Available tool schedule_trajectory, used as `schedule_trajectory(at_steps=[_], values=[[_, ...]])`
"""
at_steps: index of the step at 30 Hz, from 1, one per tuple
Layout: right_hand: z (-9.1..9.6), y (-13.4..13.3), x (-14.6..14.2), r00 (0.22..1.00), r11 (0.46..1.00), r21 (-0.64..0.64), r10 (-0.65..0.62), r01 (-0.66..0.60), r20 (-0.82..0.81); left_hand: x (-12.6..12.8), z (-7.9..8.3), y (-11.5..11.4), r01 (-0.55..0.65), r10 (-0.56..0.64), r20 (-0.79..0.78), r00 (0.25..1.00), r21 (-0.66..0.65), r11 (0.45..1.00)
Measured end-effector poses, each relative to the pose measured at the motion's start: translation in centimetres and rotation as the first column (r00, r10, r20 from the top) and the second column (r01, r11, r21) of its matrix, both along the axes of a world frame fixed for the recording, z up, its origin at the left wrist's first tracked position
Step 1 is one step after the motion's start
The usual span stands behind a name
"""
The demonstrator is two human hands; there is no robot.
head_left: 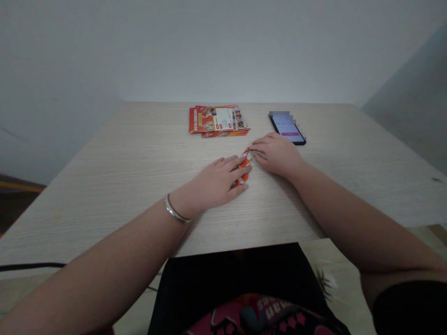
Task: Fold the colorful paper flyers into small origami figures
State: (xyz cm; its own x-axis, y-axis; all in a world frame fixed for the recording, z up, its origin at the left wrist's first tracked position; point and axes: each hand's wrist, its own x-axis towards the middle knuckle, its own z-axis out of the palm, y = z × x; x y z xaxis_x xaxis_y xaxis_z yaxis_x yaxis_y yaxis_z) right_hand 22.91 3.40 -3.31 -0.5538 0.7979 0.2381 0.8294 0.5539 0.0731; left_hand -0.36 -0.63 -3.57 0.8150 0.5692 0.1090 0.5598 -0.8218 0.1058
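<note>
A small folded piece of printed red-and-orange paper (246, 161) lies on the table between my hands. My left hand (216, 182), with a silver bangle at the wrist, rests palm down over its left side. The fingers there are stretched out and apart, pressing flat across the paper and partly covering it. At the far end of the paper is my right hand (277, 153), its bent fingertips closed at the tip. How firmly they grip is hard to make out.
Behind my hands, a pile of red printed leaflets (220, 120) lies on the pale wooden table (139, 153). A phone (288, 129) with a lit screen sits just beyond my right hand. A wall borders the table's back; a black cable (33, 266) runs at lower left.
</note>
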Motion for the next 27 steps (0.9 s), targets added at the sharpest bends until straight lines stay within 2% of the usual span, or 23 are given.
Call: schedule_trajectory(at_steps=[2,5,8,11,14,18,22,27], values=[[-0.2,0.0,0.0,1.0,1.0,-0.001,-0.029,0.029,0.003,0.0,-0.1,0.1,0.008,-0.008,0.013,1.0,0.004,1.0],[-0.4,-0.1,-0.1,0.993,0.999,-0.003,-0.05,0.05,-0.109,0.0,-0.2,0.1,0.013,-0.014,0.027,1.0,0.01,1.0],[-0.7,-0.2,-0.3,0.98,0.997,-0.063,0.025,-0.039,-0.199,0.0,-0.3,0.1,0.014,-0.014,0.041,0.999,0.022,1.0],[-1.2,-0.2,-0.3,0.976,0.973,-0.192,0.089,-0.128,-0.2,-0.1,-0.5,0.2,0.016,-0.018,0.062,0.998,0.032,0.999],[-1.8,0.0,-0.1,0.976,0.952,-0.271,0.09,-0.144,-0.2,-0.3,-0.7,0.4,0.021,-0.022,0.109,0.994,0.017,1.0],[-2.5,0.2,0.0,0.977,0.938,-0.309,0.106,-0.16,-0.185,-0.9,-0.9,1.1,0.046,-0.041,0.143,0.989,-0.032,0.998],[-2.9,0.5,-0.2,0.974,0.944,-0.274,0.138,-0.184,-0.18,-1.4,-0.8,1.6,0.042,-0.039,0.088,0.995,-0.03,0.999],[-2.6,1.0,0.2,0.921,0.955,-0.081,0.249,-0.285,-0.298,-1.4,-0.3,1.2,0.012,-0.012,0.032,0.999,0.008,1.0]])
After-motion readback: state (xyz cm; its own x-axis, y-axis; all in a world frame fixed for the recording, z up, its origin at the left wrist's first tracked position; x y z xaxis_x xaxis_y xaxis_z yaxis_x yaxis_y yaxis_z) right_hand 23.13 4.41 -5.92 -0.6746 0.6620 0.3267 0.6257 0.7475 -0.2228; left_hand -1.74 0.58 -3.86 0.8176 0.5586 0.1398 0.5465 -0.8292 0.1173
